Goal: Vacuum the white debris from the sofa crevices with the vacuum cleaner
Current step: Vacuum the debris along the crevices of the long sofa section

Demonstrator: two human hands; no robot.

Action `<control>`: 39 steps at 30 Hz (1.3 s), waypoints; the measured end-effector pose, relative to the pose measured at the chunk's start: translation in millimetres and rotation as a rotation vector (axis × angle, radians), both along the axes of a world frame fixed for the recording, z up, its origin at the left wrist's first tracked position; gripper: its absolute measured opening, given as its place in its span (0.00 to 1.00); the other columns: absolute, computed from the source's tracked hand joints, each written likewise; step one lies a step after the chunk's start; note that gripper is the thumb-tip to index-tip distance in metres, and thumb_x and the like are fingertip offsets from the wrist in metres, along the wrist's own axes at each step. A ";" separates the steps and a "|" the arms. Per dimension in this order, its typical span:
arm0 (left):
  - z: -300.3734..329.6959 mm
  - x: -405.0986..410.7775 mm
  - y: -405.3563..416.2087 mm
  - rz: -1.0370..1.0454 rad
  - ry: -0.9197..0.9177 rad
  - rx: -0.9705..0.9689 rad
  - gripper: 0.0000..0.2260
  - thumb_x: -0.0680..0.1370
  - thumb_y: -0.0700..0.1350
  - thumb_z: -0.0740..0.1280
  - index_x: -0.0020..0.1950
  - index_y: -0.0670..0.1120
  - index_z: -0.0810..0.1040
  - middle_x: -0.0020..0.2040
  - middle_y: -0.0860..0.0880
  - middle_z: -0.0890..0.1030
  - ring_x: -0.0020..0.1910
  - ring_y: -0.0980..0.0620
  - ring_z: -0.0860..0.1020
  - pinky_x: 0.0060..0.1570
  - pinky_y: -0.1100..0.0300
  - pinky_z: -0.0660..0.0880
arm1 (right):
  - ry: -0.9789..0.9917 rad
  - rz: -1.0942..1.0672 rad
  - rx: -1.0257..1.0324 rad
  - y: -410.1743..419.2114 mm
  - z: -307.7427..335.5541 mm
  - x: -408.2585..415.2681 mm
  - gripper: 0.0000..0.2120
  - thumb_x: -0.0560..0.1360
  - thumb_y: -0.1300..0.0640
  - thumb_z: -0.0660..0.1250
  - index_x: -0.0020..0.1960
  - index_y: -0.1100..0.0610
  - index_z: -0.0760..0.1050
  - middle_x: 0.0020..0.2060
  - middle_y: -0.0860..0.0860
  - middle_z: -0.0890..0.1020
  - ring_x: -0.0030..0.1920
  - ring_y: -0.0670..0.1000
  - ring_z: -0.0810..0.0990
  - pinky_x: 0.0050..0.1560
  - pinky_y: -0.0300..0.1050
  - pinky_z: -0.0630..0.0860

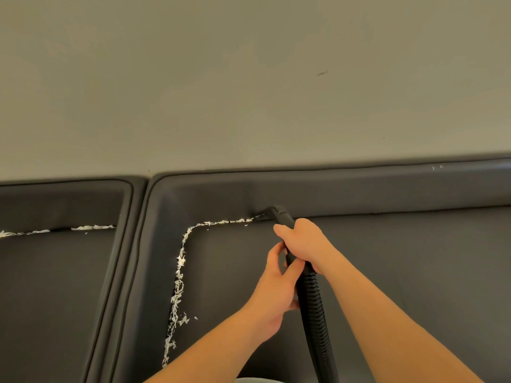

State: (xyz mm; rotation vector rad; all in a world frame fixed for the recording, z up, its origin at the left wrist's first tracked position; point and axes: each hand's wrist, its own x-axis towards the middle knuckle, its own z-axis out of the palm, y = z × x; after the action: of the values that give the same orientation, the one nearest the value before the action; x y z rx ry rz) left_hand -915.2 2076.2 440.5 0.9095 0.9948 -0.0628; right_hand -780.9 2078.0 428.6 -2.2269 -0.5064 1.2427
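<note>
A black vacuum nozzle (276, 212) sits in the back crevice of the dark grey sofa (414, 258), at the right end of a line of white debris (221, 222). My right hand (302, 243) grips the nozzle tube from above. Just below it, my left hand (276, 283) holds the tube where the ribbed black hose (315, 313) begins. The debris line runs left from the nozzle, bends at the corner and continues down the left side crevice (178, 286). To the right of the nozzle the back crevice shows no debris.
A second sofa section on the left has more white debris (91, 227) along its back crevice. A padded divider (130, 244) separates the two seats. A plain beige wall (249, 78) rises behind the sofa.
</note>
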 end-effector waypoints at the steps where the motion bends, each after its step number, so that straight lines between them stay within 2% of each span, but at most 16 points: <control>1: -0.5 0.4 1.0 0.009 0.001 0.001 0.16 0.82 0.57 0.65 0.65 0.72 0.65 0.55 0.57 0.87 0.54 0.53 0.86 0.45 0.54 0.84 | -0.006 0.000 -0.004 1.5 -0.5 -0.9 0.17 0.76 0.48 0.64 0.34 0.57 0.67 0.28 0.52 0.74 0.31 0.53 0.71 0.35 0.46 0.69; 6: -4.3 5.8 9.9 0.072 0.041 0.022 0.19 0.83 0.57 0.65 0.72 0.66 0.64 0.58 0.54 0.85 0.55 0.50 0.86 0.53 0.46 0.84 | -0.017 -0.019 -0.038 17.8 -7.4 -7.1 0.18 0.78 0.50 0.63 0.33 0.57 0.64 0.28 0.50 0.70 0.30 0.52 0.69 0.33 0.44 0.66; 10: -5.9 6.6 12.9 0.099 0.075 0.063 0.20 0.84 0.57 0.63 0.74 0.64 0.63 0.59 0.55 0.84 0.56 0.51 0.85 0.53 0.47 0.84 | -0.027 -0.020 -0.048 27.3 -10.0 -10.8 0.18 0.78 0.50 0.63 0.33 0.56 0.64 0.27 0.50 0.69 0.29 0.50 0.68 0.31 0.43 0.64; 16: -1.2 0.1 2.4 0.110 0.073 0.063 0.17 0.84 0.57 0.63 0.72 0.65 0.64 0.60 0.53 0.84 0.57 0.49 0.84 0.58 0.43 0.82 | 0.011 -0.010 -0.036 16.7 -8.0 -15.6 0.18 0.79 0.50 0.63 0.34 0.56 0.63 0.28 0.50 0.69 0.30 0.51 0.68 0.33 0.45 0.65; 20: 4.2 -9.5 -7.2 0.101 0.019 0.094 0.17 0.81 0.60 0.65 0.68 0.69 0.65 0.60 0.53 0.84 0.60 0.50 0.83 0.65 0.43 0.77 | 0.013 0.033 0.010 8.1 2.7 -17.4 0.18 0.77 0.48 0.64 0.34 0.56 0.63 0.28 0.51 0.70 0.31 0.52 0.68 0.35 0.47 0.66; 23: 6.6 -7.5 -5.3 0.120 -0.005 0.109 0.20 0.81 0.59 0.66 0.71 0.68 0.64 0.62 0.52 0.84 0.62 0.49 0.82 0.67 0.43 0.76 | 0.008 0.056 0.028 11.0 9.6 -14.6 0.19 0.77 0.48 0.64 0.33 0.55 0.63 0.29 0.52 0.70 0.31 0.53 0.67 0.35 0.47 0.66; 25: 6.5 -3.5 -1.1 0.138 -0.006 0.106 0.21 0.82 0.58 0.65 0.74 0.65 0.64 0.64 0.51 0.83 0.63 0.48 0.82 0.67 0.42 0.76 | -0.002 0.065 0.012 17.4 9.1 -13.6 0.19 0.78 0.49 0.64 0.33 0.56 0.62 0.28 0.51 0.68 0.30 0.52 0.66 0.34 0.46 0.64; 27: 4.9 0.3 5.9 0.157 -0.003 0.098 0.21 0.83 0.56 0.64 0.75 0.63 0.63 0.62 0.50 0.84 0.58 0.48 0.84 0.64 0.43 0.79 | -0.001 0.072 -0.012 26.7 5.6 -13.3 0.19 0.78 0.50 0.63 0.33 0.56 0.62 0.27 0.50 0.66 0.30 0.51 0.65 0.34 0.46 0.64; 30: 1.1 5.4 17.9 0.185 0.007 0.098 0.21 0.84 0.55 0.63 0.76 0.61 0.63 0.58 0.52 0.85 0.51 0.48 0.87 0.56 0.47 0.83 | 0.015 0.069 -0.035 41.5 1.4 -10.0 0.19 0.78 0.50 0.63 0.33 0.56 0.63 0.27 0.50 0.68 0.30 0.51 0.67 0.34 0.46 0.65; 35: 2.9 22.8 37.2 0.210 -0.013 0.092 0.20 0.84 0.54 0.63 0.76 0.61 0.64 0.58 0.52 0.86 0.48 0.48 0.87 0.49 0.52 0.84 | 0.066 0.043 -0.049 66.0 1.3 7.6 0.17 0.78 0.50 0.63 0.35 0.57 0.66 0.32 0.53 0.71 0.35 0.53 0.72 0.40 0.49 0.68; 39: 8.6 36.6 46.6 0.197 -0.037 0.043 0.22 0.84 0.53 0.64 0.76 0.62 0.63 0.58 0.49 0.86 0.48 0.48 0.86 0.59 0.44 0.82 | 0.155 0.023 -0.034 70.9 10.1 24.4 0.13 0.78 0.52 0.64 0.39 0.59 0.69 0.38 0.58 0.76 0.39 0.57 0.76 0.43 0.50 0.71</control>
State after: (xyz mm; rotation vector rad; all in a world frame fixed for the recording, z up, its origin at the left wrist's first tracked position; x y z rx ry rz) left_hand -878.5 2122.8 449.1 0.8447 1.0504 0.1419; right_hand -756.5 2148.9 438.7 -2.1363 -0.4545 1.4321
